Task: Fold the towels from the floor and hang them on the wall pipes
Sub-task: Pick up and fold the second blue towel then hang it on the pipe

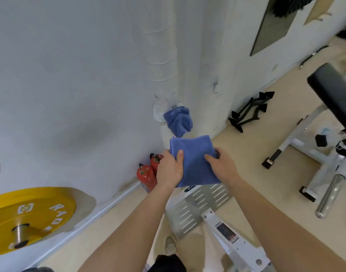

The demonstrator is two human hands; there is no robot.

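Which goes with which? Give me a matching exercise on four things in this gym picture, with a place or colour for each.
Things:
1. folded towel
2. crumpled towel
3. weight plate
4. fire extinguishers

Place or colour:
A. red
B. gripped by the left hand and right hand
C. draped on the wall pipe
D. yellow

Pairs: 1-B, 2-C, 3-D, 4-A.

You wore the only camera on your head. It looked forward and down, close over your left hand (169,169), right hand (224,166) and towel (195,163), facing the wall (70,75).
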